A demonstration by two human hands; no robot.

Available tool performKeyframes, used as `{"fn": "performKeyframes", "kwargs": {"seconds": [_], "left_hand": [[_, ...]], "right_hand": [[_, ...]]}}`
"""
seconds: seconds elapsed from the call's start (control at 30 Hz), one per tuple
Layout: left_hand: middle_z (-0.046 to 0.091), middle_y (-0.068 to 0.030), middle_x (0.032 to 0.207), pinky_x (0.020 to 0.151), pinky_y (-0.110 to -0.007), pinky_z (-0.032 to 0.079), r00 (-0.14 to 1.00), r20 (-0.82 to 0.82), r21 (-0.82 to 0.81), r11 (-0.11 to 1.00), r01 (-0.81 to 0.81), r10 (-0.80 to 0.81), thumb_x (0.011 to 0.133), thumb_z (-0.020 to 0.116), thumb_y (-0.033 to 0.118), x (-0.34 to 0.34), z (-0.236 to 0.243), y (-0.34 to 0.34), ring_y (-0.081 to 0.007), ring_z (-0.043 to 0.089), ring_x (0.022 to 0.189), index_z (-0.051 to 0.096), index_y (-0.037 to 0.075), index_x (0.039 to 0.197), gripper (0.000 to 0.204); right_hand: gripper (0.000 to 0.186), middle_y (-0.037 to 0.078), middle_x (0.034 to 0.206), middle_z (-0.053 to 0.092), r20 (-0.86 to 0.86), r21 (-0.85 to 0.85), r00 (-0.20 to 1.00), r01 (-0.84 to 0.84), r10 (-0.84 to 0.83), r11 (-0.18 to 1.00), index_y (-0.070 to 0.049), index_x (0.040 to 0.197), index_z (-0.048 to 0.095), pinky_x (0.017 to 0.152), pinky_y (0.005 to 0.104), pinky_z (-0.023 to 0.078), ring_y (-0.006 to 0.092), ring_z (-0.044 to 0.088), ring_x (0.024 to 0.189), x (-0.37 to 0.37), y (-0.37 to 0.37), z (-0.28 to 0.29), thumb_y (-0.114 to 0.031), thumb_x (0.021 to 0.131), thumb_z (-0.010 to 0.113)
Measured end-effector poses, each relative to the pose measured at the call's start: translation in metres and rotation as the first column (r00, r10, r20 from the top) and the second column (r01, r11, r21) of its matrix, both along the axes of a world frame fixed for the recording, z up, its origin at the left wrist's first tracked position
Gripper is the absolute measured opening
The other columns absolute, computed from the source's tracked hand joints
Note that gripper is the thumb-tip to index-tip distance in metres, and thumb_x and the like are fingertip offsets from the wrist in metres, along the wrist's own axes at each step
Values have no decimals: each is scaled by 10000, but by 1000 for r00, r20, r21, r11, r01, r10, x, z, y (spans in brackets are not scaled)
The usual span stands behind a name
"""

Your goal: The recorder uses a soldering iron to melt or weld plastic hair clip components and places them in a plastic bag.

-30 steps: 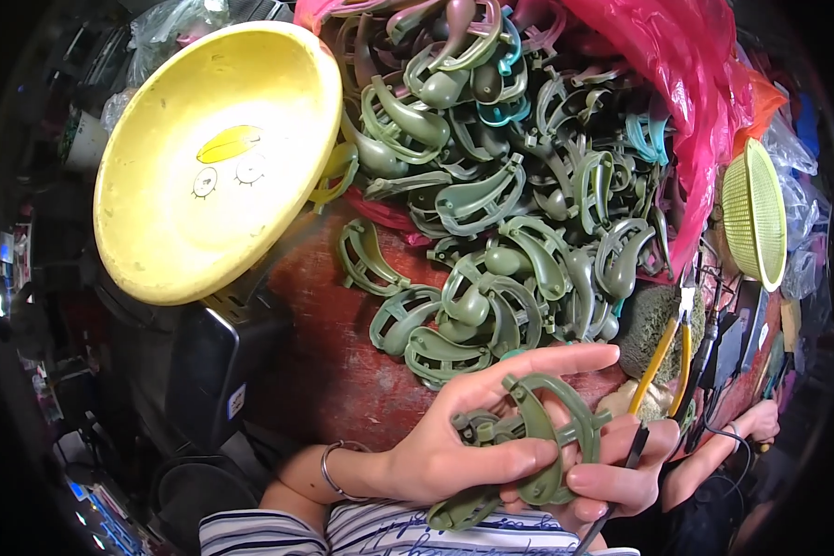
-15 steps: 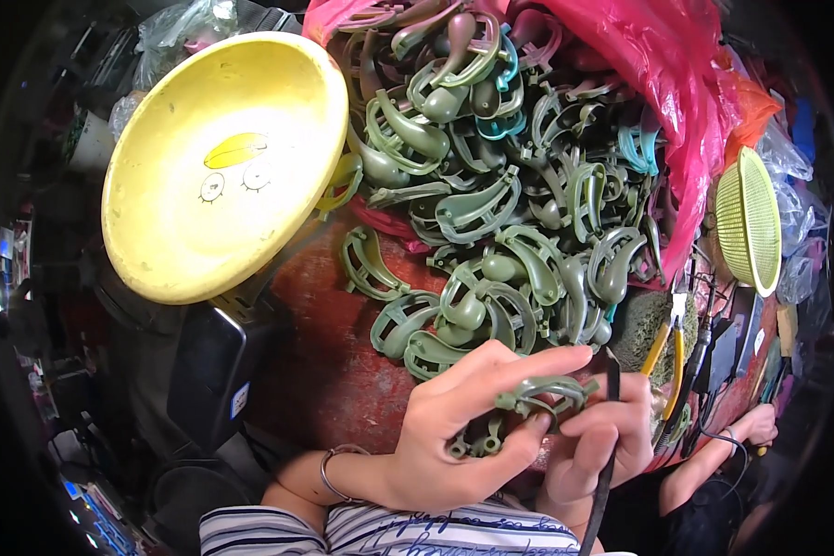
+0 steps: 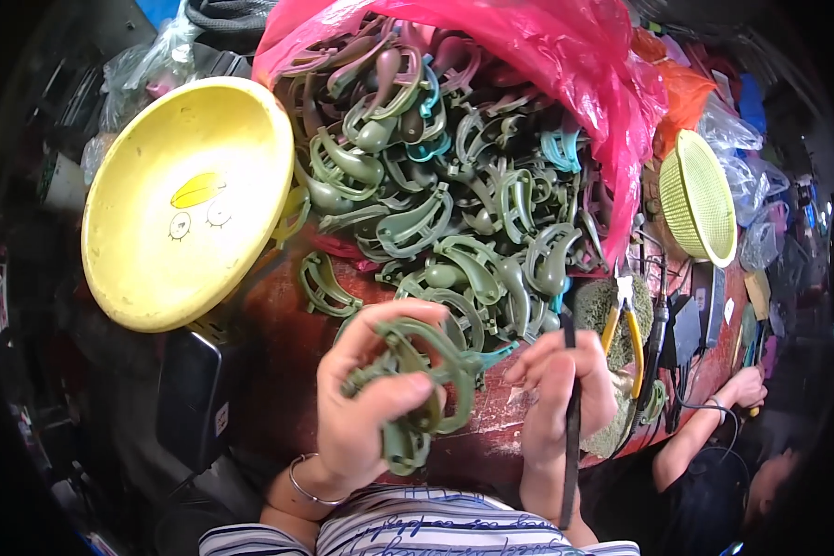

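Note:
My left hand (image 3: 347, 412) is closed around several green curved plastic frames (image 3: 404, 448), with the thumb lying across them. The frames look like openwork clips with small pegs, and the hand is partly blurred. To its right, my right hand (image 3: 556, 394) grips a long, thin dark blade (image 3: 572, 454) upright, thumb and fingers pressed along it. The blade stands apart from the held frames. Just beyond my hands lies a large heap of similar green frames (image 3: 415, 224), with a few turquoise ones (image 3: 560, 148) among them, spilling from a pink plastic bag (image 3: 612, 97).
A yellow basin (image 3: 181, 125) stands at the left, above a black box (image 3: 187, 398). On the red table (image 3: 496, 422), yellow-handled pliers (image 3: 634, 338) rest at the right near a green basket (image 3: 697, 199). Another person's hand (image 3: 743, 387) is at the far right.
My left hand has moved left, away from the right hand, and turned, so the held frames face differently. The right hand still grips the blade. The whole view has shifted slightly.

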State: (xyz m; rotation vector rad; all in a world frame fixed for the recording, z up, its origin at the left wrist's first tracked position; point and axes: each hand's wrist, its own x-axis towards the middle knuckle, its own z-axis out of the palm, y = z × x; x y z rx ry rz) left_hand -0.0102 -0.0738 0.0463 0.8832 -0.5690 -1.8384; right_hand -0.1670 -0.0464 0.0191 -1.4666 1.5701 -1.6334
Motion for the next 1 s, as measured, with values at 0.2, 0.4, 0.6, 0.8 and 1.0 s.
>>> {"fn": "performKeyframes", "kwargs": {"seconds": [0.2, 0.4, 0.6, 0.8, 1.0], "left_hand": [[490, -193, 983, 743, -434, 507, 913, -389, 189, 981, -46, 118, 685, 486, 95, -4, 6, -9, -316, 529, 875, 458, -5, 1008, 340], [496, -127, 943, 768, -427, 492, 914, -395, 146, 989, -32, 88, 769, 497, 156, -6, -11, -9, -247, 543, 811, 468, 27, 935, 211], [475, -52, 775, 573, -285, 453, 917, -395, 172, 985, 24, 47, 831, 520, 80, -8, -16, -8, -142, 487, 655, 476, 24, 882, 87], [523, -51, 873, 586, -253, 455, 1000, -6, 114, 993, 3, -3, 815, 561, 89, -19, -14, -7, -103, 509, 682, 418, -10, 1167, 393], [541, -73, 839, 559, -218, 445, 978, 168, 11, 992, 126, -126, 783, 569, 94, -15, -10, -7, -89, 515, 629, 424, -77, 1150, 430]], "right_hand": [[185, 92, 749, 521, -487, -14, 869, 94, -89, 995, -3, 839, 596, 531, 276, 411, 218, 504, 634, 2, -25, -7, 48, 667, 640], [299, 83, 789, 464, -665, 99, 747, 98, -8, 990, -23, 892, 596, 535, 314, 403, 232, 466, 680, 9, -31, -9, 33, 600, 631], [262, 76, 792, 460, -656, 39, 754, 79, -34, 996, -28, 855, 596, 550, 311, 401, 235, 464, 680, 11, -38, -8, 8, 605, 663], [268, 63, 764, 507, -412, -67, 911, -27, -3, 997, -49, 834, 646, 522, 264, 397, 202, 479, 651, 8, -20, 10, 32, 580, 676], [349, 59, 810, 510, -451, -11, 877, -193, 167, 981, -75, 885, 657, 592, 277, 438, 203, 521, 714, 6, -11, 24, 34, 554, 668]]}}
